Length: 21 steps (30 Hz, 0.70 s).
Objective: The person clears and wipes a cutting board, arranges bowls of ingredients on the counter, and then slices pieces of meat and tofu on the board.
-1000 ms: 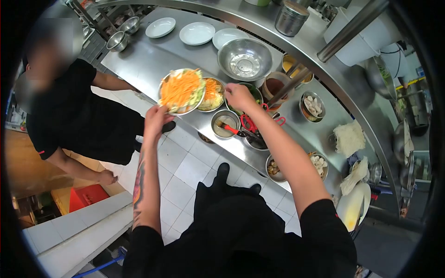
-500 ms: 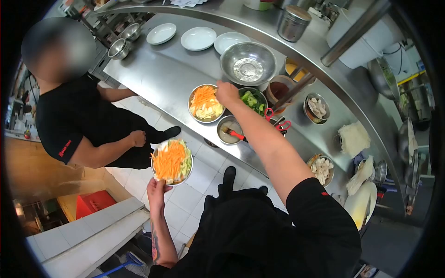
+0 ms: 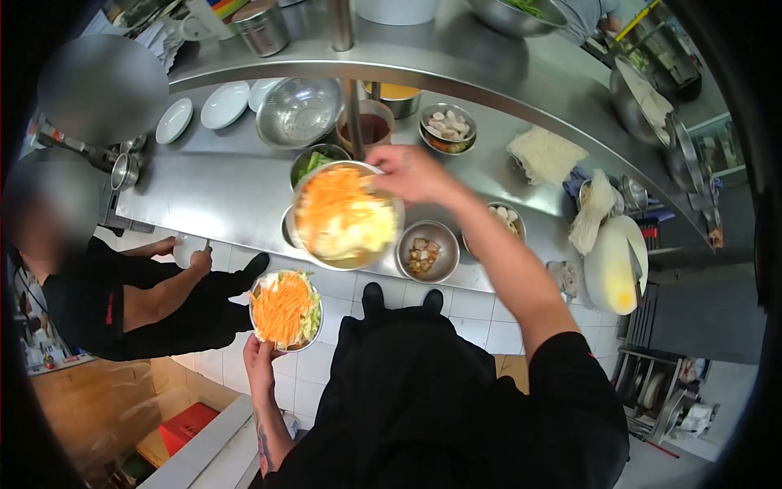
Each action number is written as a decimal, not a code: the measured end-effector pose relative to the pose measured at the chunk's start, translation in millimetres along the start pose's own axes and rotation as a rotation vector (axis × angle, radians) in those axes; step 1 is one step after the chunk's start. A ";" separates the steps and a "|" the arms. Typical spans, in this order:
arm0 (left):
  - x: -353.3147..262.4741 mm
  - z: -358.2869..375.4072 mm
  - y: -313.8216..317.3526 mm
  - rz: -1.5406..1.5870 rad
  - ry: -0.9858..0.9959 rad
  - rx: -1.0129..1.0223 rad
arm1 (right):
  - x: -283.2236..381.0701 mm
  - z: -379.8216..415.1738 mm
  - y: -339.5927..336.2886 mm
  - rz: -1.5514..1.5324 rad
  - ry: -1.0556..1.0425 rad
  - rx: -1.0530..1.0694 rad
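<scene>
The person's left hand point(image 3: 261, 359) grips a bowl of orange shreds point(image 3: 303, 347) by its rim, out past the desk point(image 3: 232, 200); the right hand point(image 3: 406, 174) grasps a second bowl point(image 3: 394, 222), slightly blurred, near the desk's front edge, just beside a bowl of browned chunks point(image 3: 441, 238).

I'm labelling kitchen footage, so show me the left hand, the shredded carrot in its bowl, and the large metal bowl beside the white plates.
Left hand point(image 3: 260, 361): head view, middle of the hand.
Shredded carrot point(image 3: 279, 310): head view, middle of the heap.
Large metal bowl point(image 3: 298, 116): head view, inside surface.
</scene>
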<state>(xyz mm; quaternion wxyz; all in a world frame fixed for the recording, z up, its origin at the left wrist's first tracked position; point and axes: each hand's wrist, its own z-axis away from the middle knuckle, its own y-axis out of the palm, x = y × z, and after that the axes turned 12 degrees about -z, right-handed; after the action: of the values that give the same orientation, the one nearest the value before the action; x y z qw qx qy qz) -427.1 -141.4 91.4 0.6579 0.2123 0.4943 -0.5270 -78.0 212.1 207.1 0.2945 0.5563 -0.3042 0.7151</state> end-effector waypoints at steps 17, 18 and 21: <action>-31.4 25.7 123.2 -0.022 0.085 0.212 | -178.3 19.2 -139.5 0.530 0.323 -0.577; -27.4 30.3 124.5 -0.007 0.079 0.216 | -186.9 16.4 -140.7 0.527 0.322 -0.570; -11.3 43.1 129.3 -0.017 0.038 0.193 | -205.5 8.8 -148.3 0.548 0.319 -0.454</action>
<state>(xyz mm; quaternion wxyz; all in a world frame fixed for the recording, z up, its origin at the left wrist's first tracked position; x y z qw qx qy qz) -291.4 -124.7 88.2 0.6202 0.2804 0.4554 -0.5738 82.7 283.5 24.5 0.2518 0.2567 -0.5424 0.7592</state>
